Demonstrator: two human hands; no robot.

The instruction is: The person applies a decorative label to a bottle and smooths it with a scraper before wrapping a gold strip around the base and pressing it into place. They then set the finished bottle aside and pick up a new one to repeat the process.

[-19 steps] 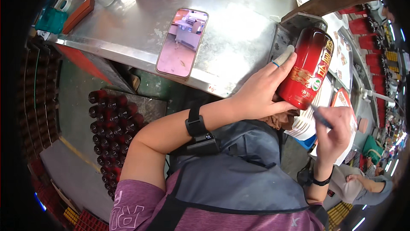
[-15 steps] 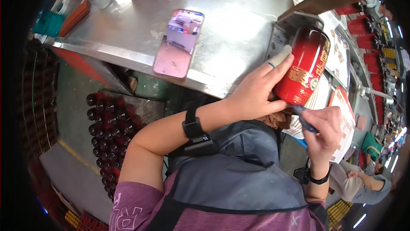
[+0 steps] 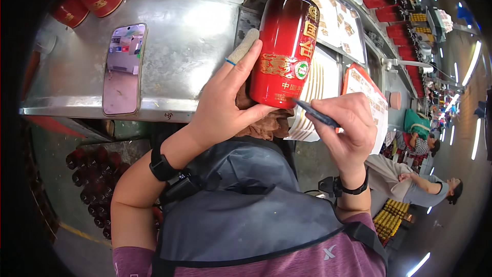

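Left hand [image 3: 223, 95]: spread along the left side of your red bottle [image 3: 282, 41], thumb at the near end, holding it.
Right hand [image 3: 351, 128]: pinched on a slim dark tool [image 3: 320, 115], tip right by the bottle's near edge; can't tell if it's touching.
Red bottle: well right of the phone [image 3: 123, 69], neck far, base toward you, near the brown cloth [image 3: 264, 127].
Tool tip: go light imo, that gloss looks scratchable; keep your left grip firm so nothing rolls.
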